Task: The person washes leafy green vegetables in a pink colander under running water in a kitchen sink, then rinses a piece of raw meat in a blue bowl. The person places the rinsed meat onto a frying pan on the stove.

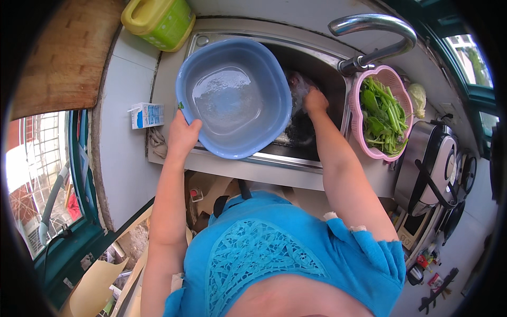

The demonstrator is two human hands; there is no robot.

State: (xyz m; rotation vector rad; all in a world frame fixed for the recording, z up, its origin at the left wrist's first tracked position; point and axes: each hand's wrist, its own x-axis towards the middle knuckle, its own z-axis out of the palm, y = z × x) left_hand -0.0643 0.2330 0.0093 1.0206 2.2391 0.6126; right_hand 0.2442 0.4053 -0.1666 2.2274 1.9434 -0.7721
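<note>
My left hand (pixel 183 132) grips the rim of a blue plastic basin (pixel 229 103), thumb on the inner side. The basin is wet inside and covers the left part of a steel sink (pixel 336 99). A small piece of green leaf (pixel 180 105) clings to its rim by my fingers. Down in the sink, my right hand (pixel 315 102) is closed on a clear plastic bag (pixel 298 85) with something reddish in it. Part of the bag is hidden behind the basin. Right of the sink, a pink plastic colander (pixel 355 115) holds green leafy vegetables (pixel 382 115).
A chrome faucet (pixel 380 23) arches over the sink's back right corner. A yellow-green plastic container (pixel 162 23) stands at the back left, with a drink carton (pixel 147 115) and a grey cloth (pixel 157 142) nearer. A rice cooker (pixel 425 166) and a cabbage (pixel 416 100) are at the right.
</note>
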